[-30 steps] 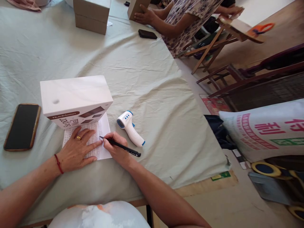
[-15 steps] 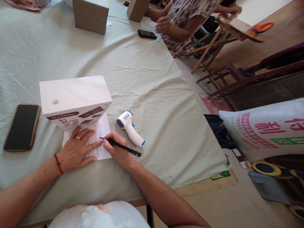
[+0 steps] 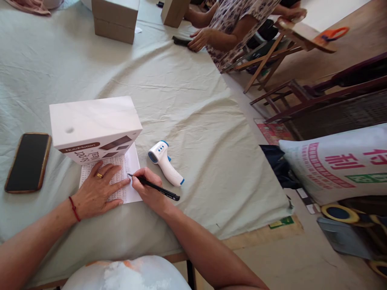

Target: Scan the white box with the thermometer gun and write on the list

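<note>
Someone's hand has reached the far phone; undisturbed, my right hand grips the pen, left hand spread on paper.

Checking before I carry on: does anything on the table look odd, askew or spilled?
Nothing looks spilled or damaged. The tablecloth is rumpled, and the NutriMotion box hides part of the paper sheet under the left hand; otherwise nothing stands out.

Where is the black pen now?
In the head view, left of centre, the pen is in the right hand, tip at the paper.
</note>
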A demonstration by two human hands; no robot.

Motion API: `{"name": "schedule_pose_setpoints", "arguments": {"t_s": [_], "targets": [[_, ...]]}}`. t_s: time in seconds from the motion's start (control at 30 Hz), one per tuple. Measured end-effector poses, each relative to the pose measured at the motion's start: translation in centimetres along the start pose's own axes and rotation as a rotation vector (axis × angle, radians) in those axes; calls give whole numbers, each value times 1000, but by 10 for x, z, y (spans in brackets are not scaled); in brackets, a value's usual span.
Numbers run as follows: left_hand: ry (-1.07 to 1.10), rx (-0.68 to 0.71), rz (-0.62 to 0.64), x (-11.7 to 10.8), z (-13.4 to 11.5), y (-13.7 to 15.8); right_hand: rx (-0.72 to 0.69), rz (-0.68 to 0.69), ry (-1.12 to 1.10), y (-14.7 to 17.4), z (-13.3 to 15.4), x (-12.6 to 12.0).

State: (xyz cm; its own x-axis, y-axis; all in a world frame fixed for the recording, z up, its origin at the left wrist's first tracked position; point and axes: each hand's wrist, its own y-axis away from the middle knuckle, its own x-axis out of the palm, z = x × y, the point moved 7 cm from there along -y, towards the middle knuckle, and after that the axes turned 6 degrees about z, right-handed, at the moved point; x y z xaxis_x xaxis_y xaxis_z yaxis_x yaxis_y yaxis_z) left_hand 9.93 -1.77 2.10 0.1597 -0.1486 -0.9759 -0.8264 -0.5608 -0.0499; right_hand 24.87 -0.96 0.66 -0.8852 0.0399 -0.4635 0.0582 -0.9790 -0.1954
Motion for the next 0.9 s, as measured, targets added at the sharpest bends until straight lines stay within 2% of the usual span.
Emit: {"name": "schedule_pose_setpoints", "arguments": {"t_s": [0.23,0.67,0.9], "targets": [[19,1,-14,-2,0,0,4,36,-5,0,-1,1],[19,-14,1,-1,1,0,46,-30,-41,1,-5,-1],[2,-5,-11,-1,0,0,8,-6,14,0,0,-2]]}}
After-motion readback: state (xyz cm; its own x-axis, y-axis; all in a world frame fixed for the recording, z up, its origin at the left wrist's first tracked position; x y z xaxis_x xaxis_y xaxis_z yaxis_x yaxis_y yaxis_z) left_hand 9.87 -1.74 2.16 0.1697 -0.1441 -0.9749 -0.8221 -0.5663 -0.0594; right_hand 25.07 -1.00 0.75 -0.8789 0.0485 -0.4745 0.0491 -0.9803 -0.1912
